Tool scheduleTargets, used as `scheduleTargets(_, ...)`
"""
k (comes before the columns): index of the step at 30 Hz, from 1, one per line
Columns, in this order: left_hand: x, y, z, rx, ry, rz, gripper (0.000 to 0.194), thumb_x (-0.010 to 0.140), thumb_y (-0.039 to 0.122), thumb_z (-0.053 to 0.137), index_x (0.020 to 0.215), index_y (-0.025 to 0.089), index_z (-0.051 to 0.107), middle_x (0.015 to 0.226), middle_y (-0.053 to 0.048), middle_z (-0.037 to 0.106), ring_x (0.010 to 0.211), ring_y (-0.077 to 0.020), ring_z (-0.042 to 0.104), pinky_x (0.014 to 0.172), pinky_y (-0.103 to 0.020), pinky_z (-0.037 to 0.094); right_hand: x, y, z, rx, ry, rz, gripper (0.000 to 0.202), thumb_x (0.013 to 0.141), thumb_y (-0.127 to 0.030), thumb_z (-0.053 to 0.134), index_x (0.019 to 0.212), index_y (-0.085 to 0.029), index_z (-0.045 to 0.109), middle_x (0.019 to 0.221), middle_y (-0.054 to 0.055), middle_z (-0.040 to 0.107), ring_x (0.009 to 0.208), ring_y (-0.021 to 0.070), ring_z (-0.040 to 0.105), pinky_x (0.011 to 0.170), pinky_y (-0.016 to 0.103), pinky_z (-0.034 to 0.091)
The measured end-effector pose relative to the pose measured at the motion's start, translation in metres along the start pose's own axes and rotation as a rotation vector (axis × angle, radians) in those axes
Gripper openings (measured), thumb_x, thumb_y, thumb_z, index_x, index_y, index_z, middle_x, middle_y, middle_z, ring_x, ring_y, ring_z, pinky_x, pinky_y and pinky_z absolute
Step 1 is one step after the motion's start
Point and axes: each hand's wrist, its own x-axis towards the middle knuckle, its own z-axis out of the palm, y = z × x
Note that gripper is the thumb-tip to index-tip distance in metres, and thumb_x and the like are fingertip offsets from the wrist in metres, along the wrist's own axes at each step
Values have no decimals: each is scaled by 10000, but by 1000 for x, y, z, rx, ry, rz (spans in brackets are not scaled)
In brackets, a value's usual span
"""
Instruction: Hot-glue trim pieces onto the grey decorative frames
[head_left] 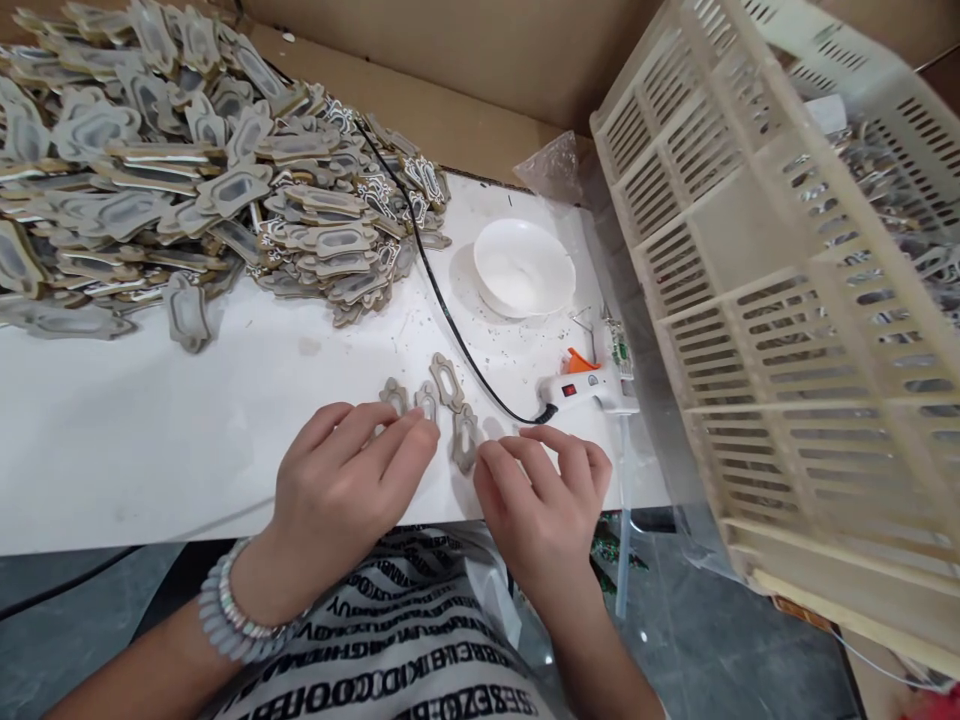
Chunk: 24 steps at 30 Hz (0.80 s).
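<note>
My left hand (349, 475) is closed, with its fingers bent and thumb and forefinger drawn together beside a few small grey ornamental frames. Its fingertips reach one grey frame (426, 400), and another frame (394, 395) shows just behind the knuckles. Whether anything is pinched there is hidden. To the right, my right hand (541, 495) has its fingers curled down over the table edge; what they hold, if anything, cannot be seen. Between the hands lies a frame (465, 440), close to the right thumb. A further frame (447, 382) rests a little beyond it.
A large heap of similar frames (187, 190) covers the back left. A white bowl (523, 270) and a white glue gun (592, 390) with an orange trigger lie at the right. The black cable (450, 310) crosses the white table (187, 430). A tall plastic crate (750, 250) stands at far right.
</note>
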Motion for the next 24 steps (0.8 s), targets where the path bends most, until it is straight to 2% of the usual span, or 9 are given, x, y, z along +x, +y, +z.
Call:
scheduleTargets(13,4,3,-1,70,-24,-15,150,842,62,684,809,185,605,627,38,608,743,-174,618,676,-333,401,7,-2,2,-38,-40,-38,181,875,-69,628,750,-199,638,696,-25,660,846,178,574,858,382,334)
scheduleTargets(19,7,3,-2,79,-40,-7,157,862,57,656,798,187,596,648,46,632,727,-166,622,673,-327,392,8,0,0,-28,-148,-67,239,904,-79,589,698,-200,605,687,-18,639,841,184,550,906,393,309)
scheduleTargets(24,8,4,-2,70,-38,4,163,842,35,675,810,176,599,647,41,646,746,-175,630,681,-333,394,11,0,-5,-20,-185,-71,272,927,-93,553,686,-206,607,684,-9,634,848,196,528,933,402,290)
